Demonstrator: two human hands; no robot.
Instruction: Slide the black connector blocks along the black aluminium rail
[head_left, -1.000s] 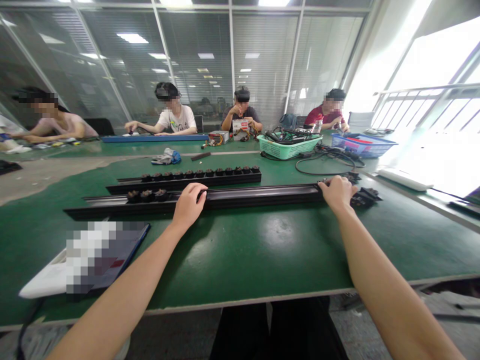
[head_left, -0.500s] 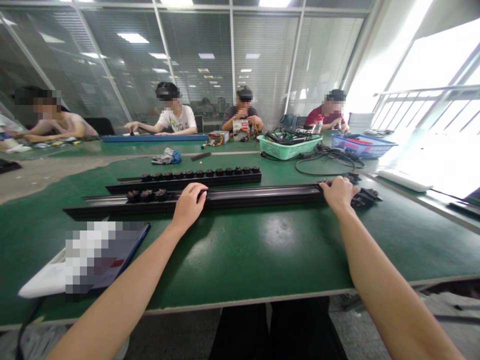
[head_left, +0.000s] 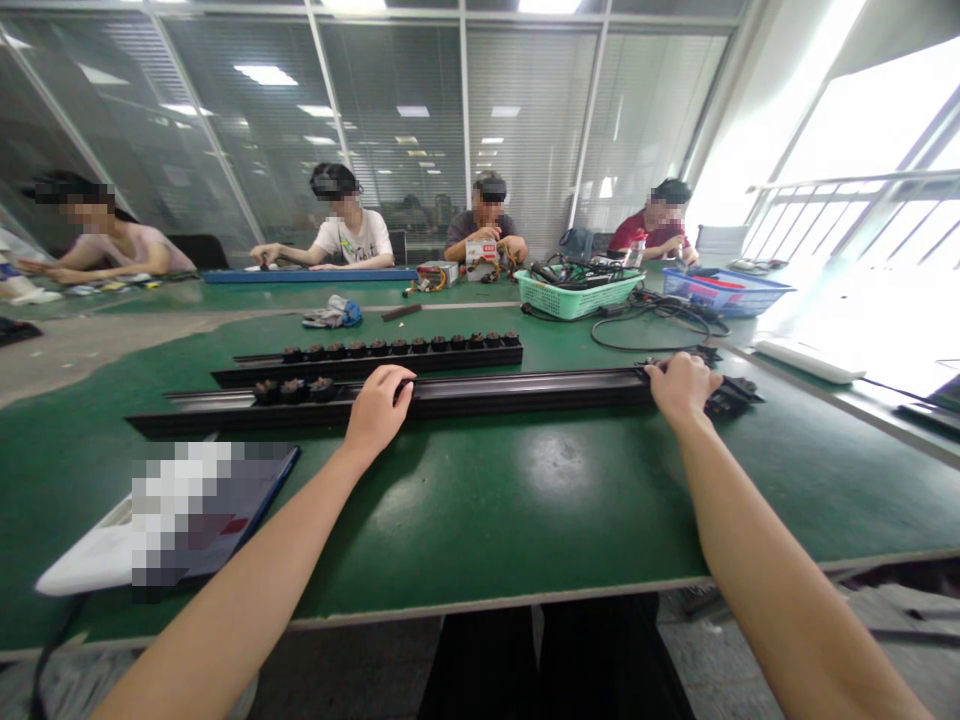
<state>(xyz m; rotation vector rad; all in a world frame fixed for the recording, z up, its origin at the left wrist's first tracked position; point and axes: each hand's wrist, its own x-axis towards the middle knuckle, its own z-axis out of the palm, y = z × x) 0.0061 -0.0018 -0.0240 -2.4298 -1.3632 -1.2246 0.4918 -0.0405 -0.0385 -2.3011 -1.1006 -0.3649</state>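
A long black channel rail (head_left: 525,388) lies across the green table in front of me. My left hand (head_left: 379,405) is closed over the rail left of its middle, thumb in front and fingers curled over the top. A dark part shows in its grip, mostly hidden. Left of that hand, several small black round parts (head_left: 292,390) with brownish tops sit in the channel. At the rail's right end my right hand (head_left: 681,385) is closed, its fingertips hidden. Loose black parts (head_left: 735,397) lie just beyond it.
Behind lies a second black rail (head_left: 420,358) holding a row of similar parts. Further back are a grey-blue glove (head_left: 335,313), a green basket (head_left: 581,297) of cables and a blue basket (head_left: 726,293). A tablet-like device (head_left: 255,500) lies front left. Several people sit opposite.
My right hand has shifted slightly right at the rail's end. My left hand and both rails look unmoved.
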